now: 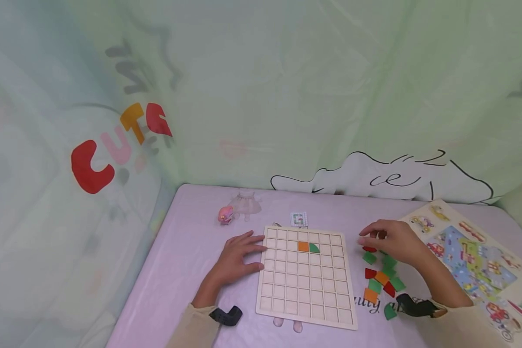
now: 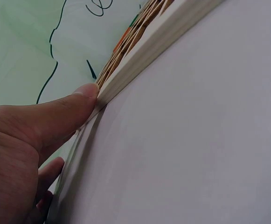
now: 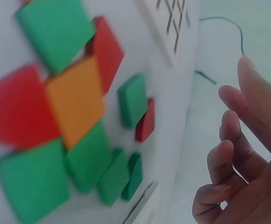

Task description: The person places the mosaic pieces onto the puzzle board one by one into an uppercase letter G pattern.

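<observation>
A wooden grid board (image 1: 291, 292) lies on the table, with an orange square tile (image 1: 303, 247) and a green quarter-round tile (image 1: 314, 248) side by side in its upper cells. My left hand (image 1: 237, 258) rests at the board's left edge, fingers spread. In the left wrist view the thumb (image 2: 86, 91) touches the board's side. Over the loose pile of tiles (image 1: 382, 278), right of the board, is my right hand (image 1: 393, 240). Its fingers (image 3: 231, 123) are loosely bent, and nothing shows between them in the right wrist view. The loose tiles are green, red and orange.
A picture puzzle board (image 1: 439, 232) lies at the right, beyond the right forearm. Behind the grid board is a small printed card (image 1: 298, 219). A pink toy figure (image 1: 225, 215) stands at the back left. Printed curtains surround the table (image 1: 165, 270).
</observation>
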`<state>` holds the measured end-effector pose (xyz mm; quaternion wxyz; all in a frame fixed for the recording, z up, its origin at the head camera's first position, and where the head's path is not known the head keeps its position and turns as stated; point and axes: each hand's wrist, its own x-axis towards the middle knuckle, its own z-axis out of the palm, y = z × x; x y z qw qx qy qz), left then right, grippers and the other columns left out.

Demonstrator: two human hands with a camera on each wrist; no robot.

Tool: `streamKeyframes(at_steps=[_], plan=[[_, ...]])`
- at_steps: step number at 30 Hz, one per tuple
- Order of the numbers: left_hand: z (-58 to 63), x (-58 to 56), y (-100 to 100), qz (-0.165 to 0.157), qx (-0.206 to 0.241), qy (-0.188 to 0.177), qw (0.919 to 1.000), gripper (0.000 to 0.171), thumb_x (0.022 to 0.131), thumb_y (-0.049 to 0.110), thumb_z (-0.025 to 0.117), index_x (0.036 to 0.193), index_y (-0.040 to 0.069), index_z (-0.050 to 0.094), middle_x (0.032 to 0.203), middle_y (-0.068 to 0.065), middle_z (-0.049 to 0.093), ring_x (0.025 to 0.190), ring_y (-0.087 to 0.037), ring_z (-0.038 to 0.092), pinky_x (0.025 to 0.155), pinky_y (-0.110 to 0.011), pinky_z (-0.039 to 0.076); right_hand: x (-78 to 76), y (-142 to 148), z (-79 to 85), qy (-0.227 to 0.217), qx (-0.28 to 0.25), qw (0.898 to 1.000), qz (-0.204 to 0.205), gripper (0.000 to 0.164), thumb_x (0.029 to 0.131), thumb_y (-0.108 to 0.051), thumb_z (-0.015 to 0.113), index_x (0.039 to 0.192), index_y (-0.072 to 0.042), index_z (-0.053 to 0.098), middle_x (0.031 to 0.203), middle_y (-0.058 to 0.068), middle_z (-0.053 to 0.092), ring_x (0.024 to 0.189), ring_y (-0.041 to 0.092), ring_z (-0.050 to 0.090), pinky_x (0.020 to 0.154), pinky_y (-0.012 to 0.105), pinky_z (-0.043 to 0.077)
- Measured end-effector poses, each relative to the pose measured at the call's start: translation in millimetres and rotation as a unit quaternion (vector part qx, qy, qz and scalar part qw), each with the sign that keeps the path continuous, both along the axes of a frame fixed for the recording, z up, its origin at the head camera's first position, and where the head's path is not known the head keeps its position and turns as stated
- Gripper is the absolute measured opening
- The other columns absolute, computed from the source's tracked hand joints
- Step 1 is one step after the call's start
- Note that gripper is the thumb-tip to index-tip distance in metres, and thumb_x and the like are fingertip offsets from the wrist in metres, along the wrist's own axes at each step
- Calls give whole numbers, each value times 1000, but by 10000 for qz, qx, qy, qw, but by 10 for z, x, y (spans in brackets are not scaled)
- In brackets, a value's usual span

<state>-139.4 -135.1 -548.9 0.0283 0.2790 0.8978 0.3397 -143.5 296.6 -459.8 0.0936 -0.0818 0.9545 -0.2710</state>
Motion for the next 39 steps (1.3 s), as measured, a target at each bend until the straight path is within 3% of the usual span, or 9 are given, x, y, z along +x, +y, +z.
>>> streamKeyframes(at_steps=[6, 10, 18, 39], plan=[[16, 6, 11, 22, -21, -10, 10000, 43, 87, 33, 80, 127, 20, 72, 152, -1, 55, 153, -31, 35, 117, -61, 27, 58, 180, -108, -92, 109, 9999, -45, 23, 89, -34, 78, 104, -16, 78, 82, -3, 60, 79, 16, 51, 57, 23, 43], [15, 5, 16, 38, -58, -7, 10000, 43, 87, 34, 80, 127, 20, 72, 153, 0, 55, 153, -30, 35, 117, -60, 27, 108, 241, -179, -69, 173, 9998, -41, 26, 86, -36, 82, 102, -15, 78, 80, -5, 60, 80, 15, 51, 59, 22, 43], [18, 9, 11, 26, -2, 0, 10000, 43, 87, 33, 80, 127, 20, 72, 152, -1, 55, 152, -31, 35, 117, -61, 27, 105, 343, -332, -518, 179, 9984, -144, 37, 83, -40, 83, 107, -12, 78, 80, -2, 59, 83, 18, 52, 61, 23, 44], [-3, -9, 6, -2, -7, -10, 10000, 44, 87, 34, 80, 128, 21, 72, 152, 0, 56, 153, -30, 35, 116, -61, 27, 123, 319, -393, -721, 215, 9969, -214, 41, 79, -44, 86, 101, -12, 75, 83, 0, 59, 85, 19, 53, 65, 25, 43]])
